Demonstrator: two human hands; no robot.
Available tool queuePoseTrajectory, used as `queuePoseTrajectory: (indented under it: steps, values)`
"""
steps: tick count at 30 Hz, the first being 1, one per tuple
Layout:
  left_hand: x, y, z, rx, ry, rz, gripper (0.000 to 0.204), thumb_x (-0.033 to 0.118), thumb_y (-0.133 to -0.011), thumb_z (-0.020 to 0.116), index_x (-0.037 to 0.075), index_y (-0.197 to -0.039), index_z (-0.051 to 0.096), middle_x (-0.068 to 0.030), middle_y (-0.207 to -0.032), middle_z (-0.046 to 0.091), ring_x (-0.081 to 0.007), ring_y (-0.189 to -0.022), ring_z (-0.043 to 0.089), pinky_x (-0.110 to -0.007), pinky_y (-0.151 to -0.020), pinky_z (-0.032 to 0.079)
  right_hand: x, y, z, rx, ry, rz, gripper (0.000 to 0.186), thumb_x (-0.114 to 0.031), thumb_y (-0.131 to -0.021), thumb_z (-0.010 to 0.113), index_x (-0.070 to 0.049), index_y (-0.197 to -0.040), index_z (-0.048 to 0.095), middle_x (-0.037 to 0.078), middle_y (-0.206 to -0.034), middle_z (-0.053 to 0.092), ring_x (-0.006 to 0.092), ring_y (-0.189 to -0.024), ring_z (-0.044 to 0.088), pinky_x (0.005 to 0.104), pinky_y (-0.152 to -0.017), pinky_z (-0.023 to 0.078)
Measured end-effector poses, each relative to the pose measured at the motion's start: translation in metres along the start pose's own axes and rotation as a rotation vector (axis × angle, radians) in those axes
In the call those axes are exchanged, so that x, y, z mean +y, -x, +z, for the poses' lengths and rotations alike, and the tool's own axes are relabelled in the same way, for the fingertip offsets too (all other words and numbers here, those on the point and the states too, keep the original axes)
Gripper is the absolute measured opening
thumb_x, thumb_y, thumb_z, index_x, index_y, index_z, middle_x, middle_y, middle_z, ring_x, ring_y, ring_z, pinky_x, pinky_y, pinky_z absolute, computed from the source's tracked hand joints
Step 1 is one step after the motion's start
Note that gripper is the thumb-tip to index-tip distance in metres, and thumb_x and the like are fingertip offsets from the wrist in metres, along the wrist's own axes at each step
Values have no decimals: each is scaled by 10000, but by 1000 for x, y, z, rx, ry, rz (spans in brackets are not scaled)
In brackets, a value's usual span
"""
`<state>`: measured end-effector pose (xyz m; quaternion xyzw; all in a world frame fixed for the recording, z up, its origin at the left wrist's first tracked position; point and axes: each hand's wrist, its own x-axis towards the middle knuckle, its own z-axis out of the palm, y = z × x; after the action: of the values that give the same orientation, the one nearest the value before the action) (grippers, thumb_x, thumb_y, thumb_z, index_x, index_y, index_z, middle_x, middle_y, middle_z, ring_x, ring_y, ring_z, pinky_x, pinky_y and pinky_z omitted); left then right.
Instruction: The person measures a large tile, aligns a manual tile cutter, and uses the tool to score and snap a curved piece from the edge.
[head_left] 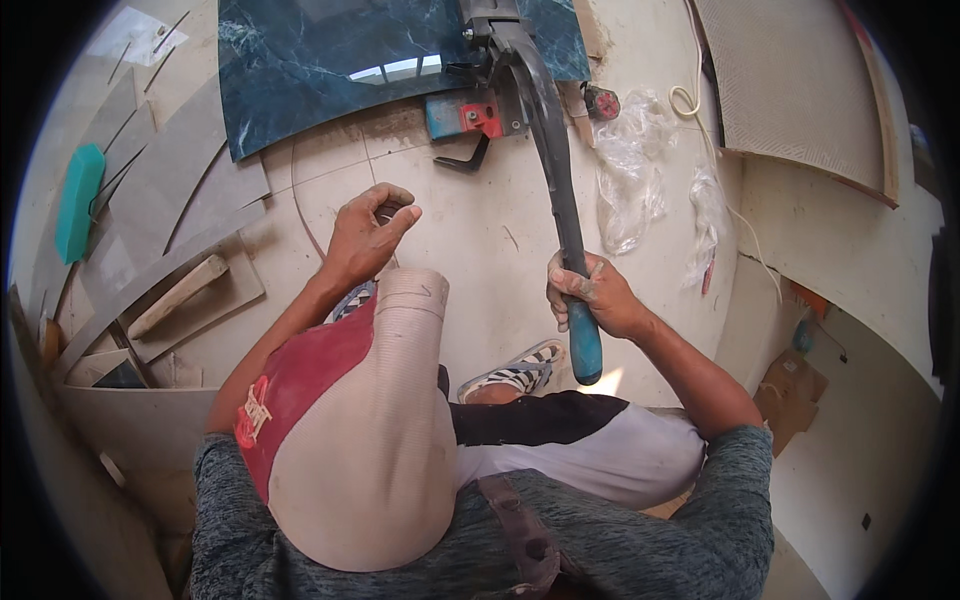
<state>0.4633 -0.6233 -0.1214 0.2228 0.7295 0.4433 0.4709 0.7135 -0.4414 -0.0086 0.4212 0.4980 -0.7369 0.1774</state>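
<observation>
My right hand is wrapped round the blue-tipped grip of a long black lever handle. It belongs to a tile cutter, whose dark head lies over a glossy blue-green marbled tile. Under the tile's near edge shows a blue and red base part of the cutter. In front of my bent left knee, my left hand is raised with loosely curled fingers, the thumb apart from them. Nothing shows in it, and it touches neither the tile nor the lever.
Grey tile offcuts spread at the left, with a teal block and a wooden stick on them. Clear plastic wrap and a pale cable lie right of the lever. Stacked tiles stand far right.
</observation>
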Motion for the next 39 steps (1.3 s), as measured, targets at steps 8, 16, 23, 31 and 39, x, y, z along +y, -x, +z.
queuePoseTrajectory:
  steps: [8,16,23,31,39]
  values:
    - [2,-84,3,98,-258,380,365,283,-905,677,6,-1143,672,-163,-1088,701,-243,-965,679,-355,-876,522,-65,2,12,62,-17,-73,318,-324,-962,595,-31,-1070,532,38,-644,527,101,-515,540,261,-473,500]
    - [24,-213,-12,442,-550,717,426,233,-899,651,35,-1273,604,-181,-1265,598,-350,-1137,607,-418,-997,475,-93,3,14,90,-53,-114,292,-327,-957,623,-58,-1059,572,34,-665,546,89,-532,552,240,-466,477]
    - [26,-244,-8,333,-565,677,403,245,-913,656,42,-1260,631,-175,-1213,664,-339,-1079,653,-393,-969,493,-89,2,14,116,-95,-106,348,-314,-945,638,-31,-1131,558,44,-666,560,90,-522,556,234,-460,474]
    - [31,-246,-2,286,-342,532,315,281,-935,620,56,-1141,696,-184,-1023,719,-343,-975,686,-400,-881,518,-80,2,15,152,-147,-123,384,-246,-936,658,-7,-1208,532,53,-738,595,88,-565,583,245,-486,522]
    - [29,-240,1,250,-511,485,310,282,-945,598,36,-1103,699,-180,-1011,712,-335,-946,683,-384,-879,514,-75,11,13,134,-182,-139,434,-230,-933,681,3,-1258,513,53,-812,616,99,-617,616,268,-532,574]
